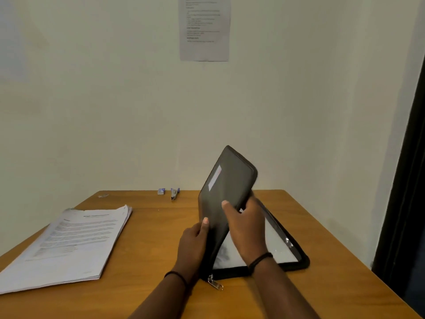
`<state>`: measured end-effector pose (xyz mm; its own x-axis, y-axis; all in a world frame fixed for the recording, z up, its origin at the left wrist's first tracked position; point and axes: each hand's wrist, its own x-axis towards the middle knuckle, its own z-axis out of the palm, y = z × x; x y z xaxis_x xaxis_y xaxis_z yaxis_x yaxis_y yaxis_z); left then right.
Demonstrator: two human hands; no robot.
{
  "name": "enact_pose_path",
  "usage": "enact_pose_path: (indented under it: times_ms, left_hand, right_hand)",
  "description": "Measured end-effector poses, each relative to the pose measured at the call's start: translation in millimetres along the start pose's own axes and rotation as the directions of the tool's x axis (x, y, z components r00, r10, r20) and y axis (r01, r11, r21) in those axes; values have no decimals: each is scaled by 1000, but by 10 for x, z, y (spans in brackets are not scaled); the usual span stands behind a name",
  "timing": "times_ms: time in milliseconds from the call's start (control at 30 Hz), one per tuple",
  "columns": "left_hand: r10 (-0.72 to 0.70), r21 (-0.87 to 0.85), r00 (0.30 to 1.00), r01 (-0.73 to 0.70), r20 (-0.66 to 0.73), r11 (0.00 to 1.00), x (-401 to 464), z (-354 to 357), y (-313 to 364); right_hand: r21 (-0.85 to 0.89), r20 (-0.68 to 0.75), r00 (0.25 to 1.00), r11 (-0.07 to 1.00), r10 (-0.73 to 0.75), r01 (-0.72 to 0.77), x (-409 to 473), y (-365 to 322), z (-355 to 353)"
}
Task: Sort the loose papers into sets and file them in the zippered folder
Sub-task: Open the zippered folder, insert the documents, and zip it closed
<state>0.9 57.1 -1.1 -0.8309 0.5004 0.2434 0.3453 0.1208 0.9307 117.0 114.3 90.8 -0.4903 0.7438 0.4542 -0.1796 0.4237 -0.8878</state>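
Observation:
A black zippered folder lies on the wooden table in front of me, unzipped, with its front cover lifted nearly upright. My left hand grips the cover's lower left edge, thumb on the outside. My right hand holds the cover's right edge higher up. The folder's back half rests flat and shows a clear plastic sleeve over white. A metal zipper pull hangs at the near corner. A thick stack of printed papers sits on the table's left side, apart from the folder.
A small stapler and a staple box stand at the table's far edge by the wall. A small clip lies at the far left corner. A printed sheet hangs on the wall. A dark door frame borders the right.

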Motion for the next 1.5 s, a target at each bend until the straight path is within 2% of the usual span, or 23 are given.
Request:
enact_pose_path:
  times_ms: [67, 100, 233, 400, 467, 533, 567, 633, 700, 733, 800, 833, 867, 933, 1000, 1100, 1233, 1367, 1500]
  left_hand:
    - [-93, -260, 994, 104, 57, 960, -59, -161, 49]
    - [-141, -333, 987, 159, 78, 929, -54, -244, 58]
    - [-245, -463, 963, 270, 114, 844, -38, -722, -23]
    - [-339, -545, 941, 284, -1, 789, -88, -1397, -111]
    - [-370, -568, 927, 277, -52, 775, -107, -1646, -199]
    - [-387, -585, 914, 249, -122, 772, -336, -1642, 44]
    - [-386, -554, 901, 224, -196, 802, -382, -1710, 83]
    - [-332, -364, 854, 183, -401, 913, -348, -1957, 10]
    - [-204, -124, 765, 163, -611, 979, -308, -2265, -128]
    - [-112, 18, 733, 167, -671, 986, -298, -2404, -194]
    - [9, 321, 721, 298, -693, 899, -290, -2610, -325]
    - [21, 442, 727, 394, -686, 806, -267, -2717, -390]
    - [-34, 507, 733, 503, -679, 701, -256, -2816, -454]
    - [-192, 555, 739, 627, -646, 547, -256, -2962, -532]
    - [-257, 561, 745, 644, -616, 520, -237, -3069, -604]
    - [-316, 517, 745, 646, -587, 562, -161, -3171, -654]
    - [-402, 424, 781, 606, -478, 673, -100, -3280, -634]
    - [-384, 400, 804, 569, -454, 719, -63, -3337, -520]
    - [-152, 459, 863, 396, -482, 795, -131, -3203, -369]
  right_hand:
    - [-32, 109, 993, 998, -42, 46, -91, -17, 200]
    - [-65, 154, 987, 996, -54, 64, -136, -29, 287]
    - [-277, 252, 958, 939, -136, 206, -308, -47, 650]
    - [-321, 380, 886, 861, -264, 394, -481, 34, 995]
    - [-370, 422, 870, 827, -257, 424, -589, 94, 1100]
    - [-411, 465, 853, 796, -237, 445, -700, 78, 815]
    - [-436, 491, 844, 777, -217, 454, -757, 112, 826]
    - [-488, 535, 824, 730, -183, 479, -810, 144, 920]
    - [-560, 589, 799, 651, -122, 513, -840, 181, 1039]
    - [-584, 619, 781, 614, -86, 530, -849, 207, 1078]
    - [-603, 674, 738, 572, -7, 556, -859, 278, 1094]
    - [-608, 692, 722, 557, 21, 566, -856, 302, 1100]
    - [-612, 700, 713, 548, 41, 570, -851, 321, 1107]
    - [-617, 688, 726, 537, 11, 576, -853, 330, 1107]
    - [-625, 659, 751, 531, -33, 572, -839, 336, 1158]
    - [-638, 630, 775, 537, -49, 552, -792, 356, 1248]
    - [-664, 605, 795, 527, -38, 530, -789, 364, 1290]
    - [-690, 602, 798, 503, 0, 520, -808, 331, 1289]
    - [-698, 604, 795, 512, 46, 500, -849, 284, 1288]
